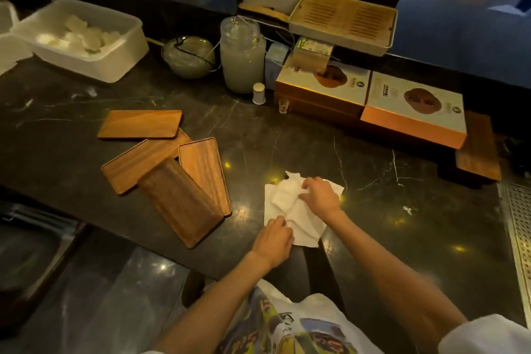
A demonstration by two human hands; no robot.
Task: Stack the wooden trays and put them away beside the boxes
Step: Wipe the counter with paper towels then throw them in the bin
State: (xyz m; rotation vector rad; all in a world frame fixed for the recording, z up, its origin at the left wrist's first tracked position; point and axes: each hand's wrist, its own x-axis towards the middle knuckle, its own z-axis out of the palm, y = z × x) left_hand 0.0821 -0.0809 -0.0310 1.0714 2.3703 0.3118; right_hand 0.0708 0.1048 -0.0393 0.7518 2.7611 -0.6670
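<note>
Several wooden trays lie loosely overlapped on the dark marble counter (373,224), left of centre: a far one (140,124), a slanted one (138,165), an upright-facing one (205,169) and a near one turned over (179,202). A white cloth (290,210) lies crumpled near the counter's front edge, right of the trays. My left hand (273,241) pinches its near corner. My right hand (319,195) presses on its far side. Two flat boxes (413,106) sit at the back right, with another wooden tray (478,149) beside them.
A white plastic tub (83,37) stands at the back left. A glass bowl (188,56), a tall jar (242,56) and a small white bottle (258,93) line the back. A slatted tea tray (343,20) rests above the boxes. A metal drain grate (520,233) runs along the right.
</note>
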